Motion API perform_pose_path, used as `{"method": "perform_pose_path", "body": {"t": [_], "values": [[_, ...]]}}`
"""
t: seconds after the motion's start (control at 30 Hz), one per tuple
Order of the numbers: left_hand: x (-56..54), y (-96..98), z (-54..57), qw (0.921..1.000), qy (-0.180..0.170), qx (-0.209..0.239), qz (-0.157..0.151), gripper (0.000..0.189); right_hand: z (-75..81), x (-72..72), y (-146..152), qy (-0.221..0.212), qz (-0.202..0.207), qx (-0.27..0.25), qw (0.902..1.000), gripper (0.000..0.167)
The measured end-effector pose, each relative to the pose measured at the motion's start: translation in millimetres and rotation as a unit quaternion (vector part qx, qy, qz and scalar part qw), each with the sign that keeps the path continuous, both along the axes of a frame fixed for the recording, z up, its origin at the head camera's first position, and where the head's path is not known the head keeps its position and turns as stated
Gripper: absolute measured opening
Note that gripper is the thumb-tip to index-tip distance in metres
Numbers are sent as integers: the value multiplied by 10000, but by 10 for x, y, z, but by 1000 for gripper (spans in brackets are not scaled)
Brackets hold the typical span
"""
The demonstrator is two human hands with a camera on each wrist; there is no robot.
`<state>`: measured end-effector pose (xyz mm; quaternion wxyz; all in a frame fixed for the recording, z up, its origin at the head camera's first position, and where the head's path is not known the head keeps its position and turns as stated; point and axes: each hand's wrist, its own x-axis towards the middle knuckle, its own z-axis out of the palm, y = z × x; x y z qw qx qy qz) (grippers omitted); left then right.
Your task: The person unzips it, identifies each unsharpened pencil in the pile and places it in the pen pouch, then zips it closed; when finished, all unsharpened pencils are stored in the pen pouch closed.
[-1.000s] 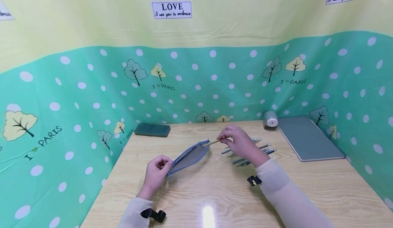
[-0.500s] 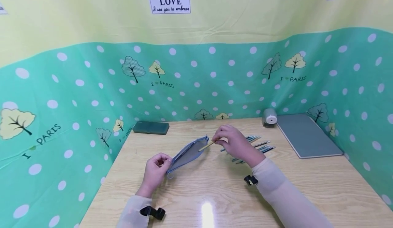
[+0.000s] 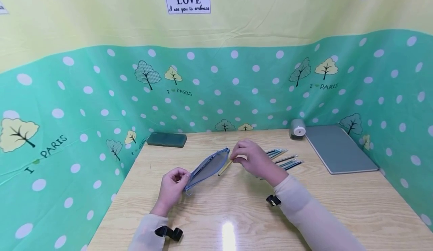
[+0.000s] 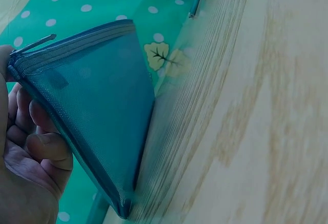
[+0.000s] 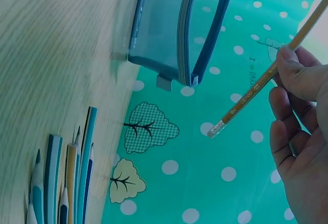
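Observation:
My left hand [image 3: 170, 189] pinches the near corner of a blue mesh zip pouch [image 4: 97, 96], holding it tilted over the table with its zip undone and its mouth gaping. At the pouch's far end, my right hand [image 3: 254, 159] pinches a yellow pencil [image 5: 251, 93] between thumb and fingers. The pencil is marked HB, and its white eraser end shows in the right wrist view. In the head view it slants down to the left, just outside the pouch's right edge. More pencils [image 3: 289, 164] lie loosely on the table, partly behind my right wrist.
A dark green flat case [image 3: 167, 139] lies at the back left of the wooden table [image 3: 264, 221]. A small grey-white pencil sharpener [image 3: 297, 129] and a grey flat board [image 3: 339, 149] are at the back right. A green dotted cloth [image 3: 203, 78] hangs behind.
My right hand has moved slightly left and turned the pencil. Its lower end swung downward from over the pouch mouth to outside the pouch's edge. My left hand keeps its grip in nearly the same place.

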<state>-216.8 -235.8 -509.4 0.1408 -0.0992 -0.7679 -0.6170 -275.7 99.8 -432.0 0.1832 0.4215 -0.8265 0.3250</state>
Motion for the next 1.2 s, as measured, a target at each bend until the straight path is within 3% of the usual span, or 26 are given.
{"method": "perform_pose_path", "body": {"t": [0.33, 1.2], "values": [[-9, 8, -1, 10000, 7, -11, -20, 8, -33, 20, -118, 215, 179, -43, 9996, 21], [-10, 23, -13, 9999, 139, 72, 19, 7, -134, -6, -485, -280, 462, -88, 9985, 21]]}}
